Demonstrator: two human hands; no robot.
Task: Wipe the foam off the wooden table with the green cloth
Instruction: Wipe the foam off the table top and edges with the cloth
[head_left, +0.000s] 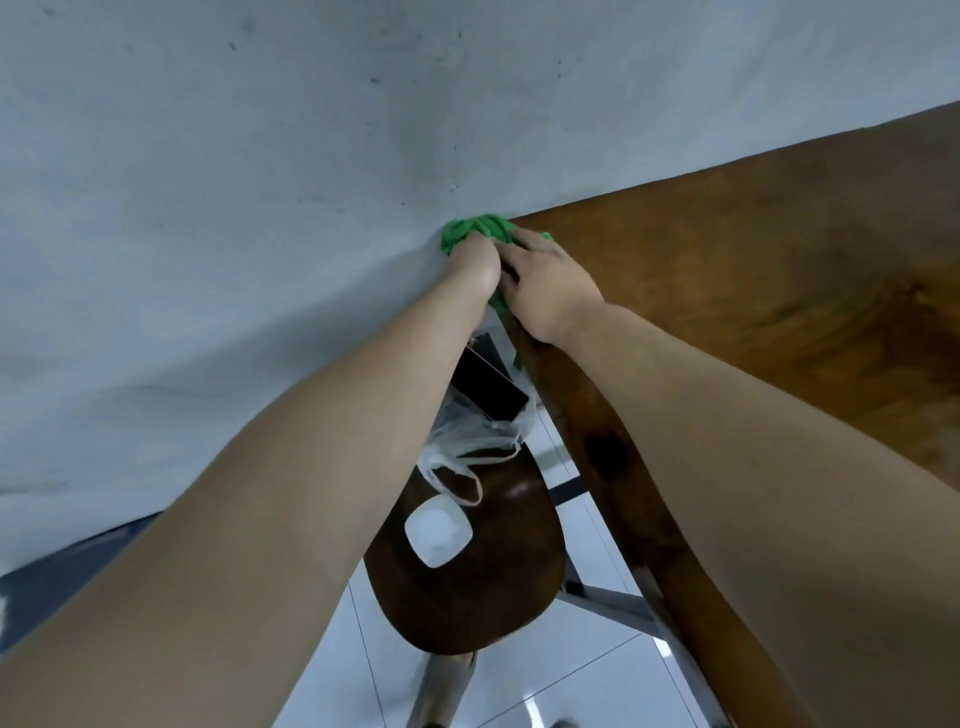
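Note:
The green cloth (475, 231) is bunched at the far left corner of the brown wooden table (753, 270), right against the grey wall. My left hand (475, 265) grips the cloth from the left, just off the table's edge. My right hand (545, 280) presses on the cloth from the right, resting on the table corner. Most of the cloth is hidden under both hands. No foam shows on the visible tabletop, which looks dark and damp in patches.
A grey wall (260, 208) fills the left and top. Below the table edge stands a brown wooden chair (467, 597) with a white square container (438, 529), a clear plastic bag (467, 441) and a black object (488, 387). White floor tiles lie underneath.

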